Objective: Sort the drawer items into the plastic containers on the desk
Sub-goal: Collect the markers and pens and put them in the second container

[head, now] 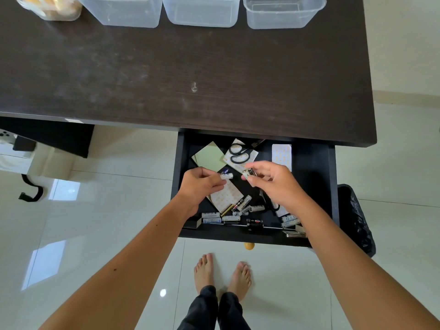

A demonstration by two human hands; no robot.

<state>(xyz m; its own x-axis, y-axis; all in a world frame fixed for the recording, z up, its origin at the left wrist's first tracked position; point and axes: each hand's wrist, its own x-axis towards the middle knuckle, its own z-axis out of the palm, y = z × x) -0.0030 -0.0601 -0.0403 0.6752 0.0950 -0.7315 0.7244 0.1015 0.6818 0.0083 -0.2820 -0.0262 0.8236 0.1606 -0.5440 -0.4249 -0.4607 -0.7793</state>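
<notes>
While the drawer (252, 232) stood open, a battery (226, 175) was pinched by the left hand (202, 184) and another battery (249, 173) by the right hand (276, 184); the containers (202, 10) were set far off at twelve o'clock; the right hand was nearer the right-most one.

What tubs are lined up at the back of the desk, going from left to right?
Tub with yellowish things inside → clear tub → clear tub → clear tub. The last three look empty, though their tops are cut off by the picture's edge.
</notes>
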